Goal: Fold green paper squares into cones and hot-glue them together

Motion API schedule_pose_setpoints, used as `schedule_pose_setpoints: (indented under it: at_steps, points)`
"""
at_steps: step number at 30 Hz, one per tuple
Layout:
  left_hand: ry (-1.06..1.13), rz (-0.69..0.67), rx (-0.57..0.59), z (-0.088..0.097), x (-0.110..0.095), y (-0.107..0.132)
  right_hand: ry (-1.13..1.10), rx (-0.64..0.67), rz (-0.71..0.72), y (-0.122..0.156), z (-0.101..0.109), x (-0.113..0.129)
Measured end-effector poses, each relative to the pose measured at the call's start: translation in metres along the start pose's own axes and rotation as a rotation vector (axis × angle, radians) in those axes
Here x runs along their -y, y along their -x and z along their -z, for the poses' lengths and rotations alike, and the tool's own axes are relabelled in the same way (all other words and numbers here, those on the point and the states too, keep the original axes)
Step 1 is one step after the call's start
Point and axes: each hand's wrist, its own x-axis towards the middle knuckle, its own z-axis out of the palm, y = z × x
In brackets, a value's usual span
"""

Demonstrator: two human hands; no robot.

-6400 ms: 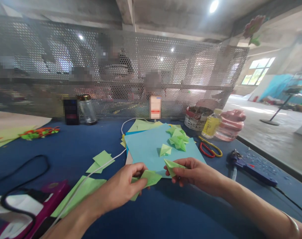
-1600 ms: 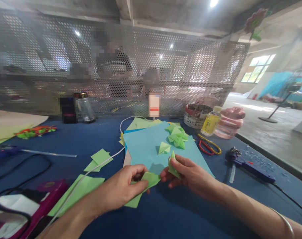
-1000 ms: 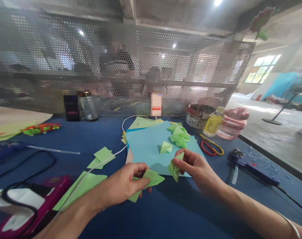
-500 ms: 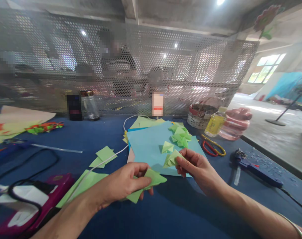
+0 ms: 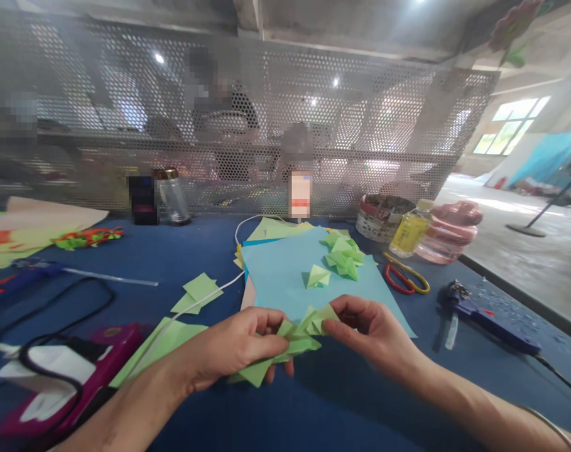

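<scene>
My left hand (image 5: 247,342) is closed on several green paper pieces (image 5: 259,371), thumb on top. Between the thumb and fingers of my right hand (image 5: 365,323) is a folded green paper piece (image 5: 312,321), which meets the papers in my left hand. Just beyond lies a blue paper sheet (image 5: 280,270). A small folded green paper (image 5: 318,276) sits on that sheet, and a pile of folded green papers (image 5: 344,257) rests farther back on it. Flat green squares (image 5: 201,290) lie to the left under a white cable.
On the right are red-and-yellow scissors (image 5: 405,276), a glue gun (image 5: 492,320), a yellow-labelled bottle (image 5: 411,232) and a pink container (image 5: 450,232). A magenta power strip (image 5: 110,358) lies at left. A glass bottle (image 5: 174,198) and a phone (image 5: 300,194) stand before the perforated screen (image 5: 332,125).
My right hand has brought its folded green paper down and left from over the blue sheet to the papers in my left hand. The left hand has barely moved.
</scene>
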Motion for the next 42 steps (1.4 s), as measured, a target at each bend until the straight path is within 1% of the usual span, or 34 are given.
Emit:
schedule_pose_setpoints:
  at_steps: [5,10,21,28,35,38,42]
  points:
    - [0.003,-0.002,0.022,0.0007,0.0016,-0.0019,0.237,-0.020,0.057,0.0039,-0.0025,0.0052]
    - [0.009,0.009,0.016,0.0009,-0.0002,-0.0018,0.325,-0.029,0.101,0.0043,-0.0023,0.0059]
    - [0.011,0.001,0.021,0.0020,0.0007,-0.0010,0.392,-0.013,0.201,0.0062,-0.0027,0.0068]
    - [0.005,0.005,0.012,0.0024,0.0026,-0.0013,0.402,0.012,0.244,0.0062,-0.0016,0.0072]
    - [-0.002,-0.001,0.011,0.0022,0.0029,-0.0014,0.404,0.032,0.326,0.0078,-0.0014,0.0050]
    - [-0.004,0.007,0.015,0.0024,0.0031,-0.0010,0.416,0.035,0.333,0.0083,-0.0016,0.0038]
    - [0.020,-0.017,0.037,0.0025,0.0009,0.0001,0.417,0.032,0.332,0.0079,-0.0017,0.0037]
